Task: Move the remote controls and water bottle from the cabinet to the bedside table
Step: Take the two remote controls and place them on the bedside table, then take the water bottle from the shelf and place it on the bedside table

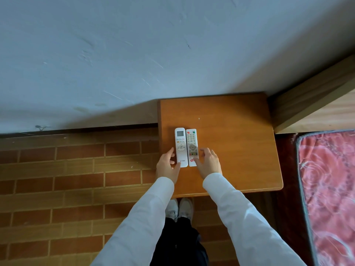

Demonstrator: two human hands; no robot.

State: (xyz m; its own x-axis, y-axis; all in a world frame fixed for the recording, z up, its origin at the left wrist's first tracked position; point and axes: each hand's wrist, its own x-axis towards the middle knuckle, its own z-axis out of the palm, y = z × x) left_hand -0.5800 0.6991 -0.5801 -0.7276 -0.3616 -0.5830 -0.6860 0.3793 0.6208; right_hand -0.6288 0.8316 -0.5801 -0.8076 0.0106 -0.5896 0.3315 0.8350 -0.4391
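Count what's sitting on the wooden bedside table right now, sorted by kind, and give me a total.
Air-conditioner remote with a display screen: 1
Button remote with red and green top keys: 1
Water bottles: 0 in view
Total on the bedside table: 2

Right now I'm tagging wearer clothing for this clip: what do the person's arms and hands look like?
Both arms wear long, loose white sleeves reaching the wrists. The left hand and right hand are bare: no gloves, rings, watch or markings visible.
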